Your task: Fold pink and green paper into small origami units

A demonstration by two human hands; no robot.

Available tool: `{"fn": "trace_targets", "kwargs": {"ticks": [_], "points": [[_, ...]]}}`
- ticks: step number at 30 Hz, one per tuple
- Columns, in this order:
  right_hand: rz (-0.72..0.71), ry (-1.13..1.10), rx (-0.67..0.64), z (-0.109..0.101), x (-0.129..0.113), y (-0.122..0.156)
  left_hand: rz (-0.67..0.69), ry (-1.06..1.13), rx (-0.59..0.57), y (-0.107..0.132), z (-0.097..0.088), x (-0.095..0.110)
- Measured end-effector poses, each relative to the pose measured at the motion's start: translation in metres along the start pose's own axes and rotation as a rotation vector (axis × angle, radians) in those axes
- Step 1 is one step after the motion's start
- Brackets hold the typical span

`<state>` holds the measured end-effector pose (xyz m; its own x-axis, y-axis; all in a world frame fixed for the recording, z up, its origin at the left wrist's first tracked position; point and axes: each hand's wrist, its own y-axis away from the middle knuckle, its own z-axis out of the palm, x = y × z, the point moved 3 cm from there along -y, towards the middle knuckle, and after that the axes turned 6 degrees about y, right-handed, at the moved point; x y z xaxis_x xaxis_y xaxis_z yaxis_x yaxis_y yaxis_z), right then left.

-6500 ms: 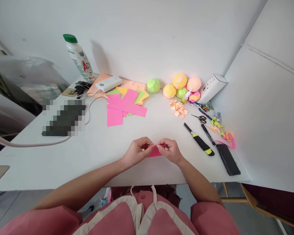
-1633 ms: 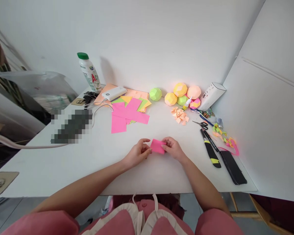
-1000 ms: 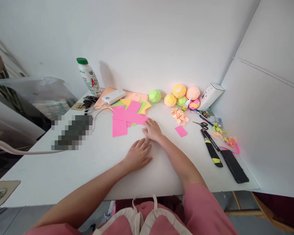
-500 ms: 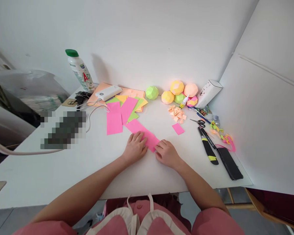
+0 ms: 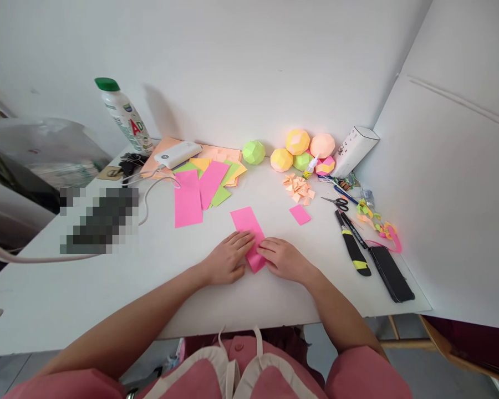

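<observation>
A strip of pink paper (image 5: 249,220) lies on the white table, slanting toward me, its near end slightly bent up. My left hand (image 5: 228,257) rests flat across the strip's left side, fingers stretched out over the paper and thumb apart on the table. At the right edge, near the bent end, my right hand (image 5: 286,258) has its bent fingers closed on the paper; its thumb is mostly hidden. A small pink paper piece (image 5: 300,215) lies beyond my right hand. Beyond my left hand are larger pink sheets (image 5: 188,200) among green and yellow ones.
Faceted paper balls (image 5: 281,160) line the wall, with peach paper scraps (image 5: 298,189) before them. On the right lie scissors (image 5: 340,204), a utility knife (image 5: 355,252) and a black case (image 5: 391,274). A power bank (image 5: 178,154) with a cable and a bottle (image 5: 127,122) stand back left.
The pink strip has come nearer to me, off the other sheets, and turned more upright. My left hand shifted slightly left and nearer; my right hand still meets its near end.
</observation>
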<state>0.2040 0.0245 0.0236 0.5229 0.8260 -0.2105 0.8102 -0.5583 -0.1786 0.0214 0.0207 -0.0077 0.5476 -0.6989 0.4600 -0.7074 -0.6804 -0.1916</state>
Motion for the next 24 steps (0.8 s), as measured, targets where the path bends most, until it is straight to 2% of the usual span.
{"fn": "trace_targets", "kwargs": {"ticks": [4,8,10,12,14,16,19,21,24], "points": [[0.074,-0.196,0.106,0.004,0.005,-0.001,0.006,0.113,0.098,-0.001,0.0,-0.005],[0.189,-0.493,0.144,-0.008,0.011,0.003,-0.044,0.408,0.195,-0.004,-0.004,-0.005],[0.237,-0.688,0.066,-0.017,0.012,0.006,-0.127,0.581,0.2,-0.004,-0.006,0.0],[0.3,-0.897,-0.01,-0.022,0.012,0.009,-0.273,0.68,0.205,-0.003,-0.006,0.008],[0.424,-1.028,0.012,-0.021,0.012,0.011,-0.358,0.707,0.23,-0.001,-0.003,0.019],[0.593,-1.024,0.087,-0.015,0.013,0.012,-0.355,0.714,0.255,0.0,0.0,0.032],[0.78,-0.869,0.096,0.001,0.014,0.013,-0.343,0.698,0.259,0.001,0.004,0.048],[0.83,-0.777,0.101,0.008,0.014,0.013,-0.309,0.674,0.231,0.003,0.006,0.059],[0.849,-0.629,0.158,0.009,0.015,0.014,-0.18,0.586,0.191,0.006,0.008,0.072]]}}
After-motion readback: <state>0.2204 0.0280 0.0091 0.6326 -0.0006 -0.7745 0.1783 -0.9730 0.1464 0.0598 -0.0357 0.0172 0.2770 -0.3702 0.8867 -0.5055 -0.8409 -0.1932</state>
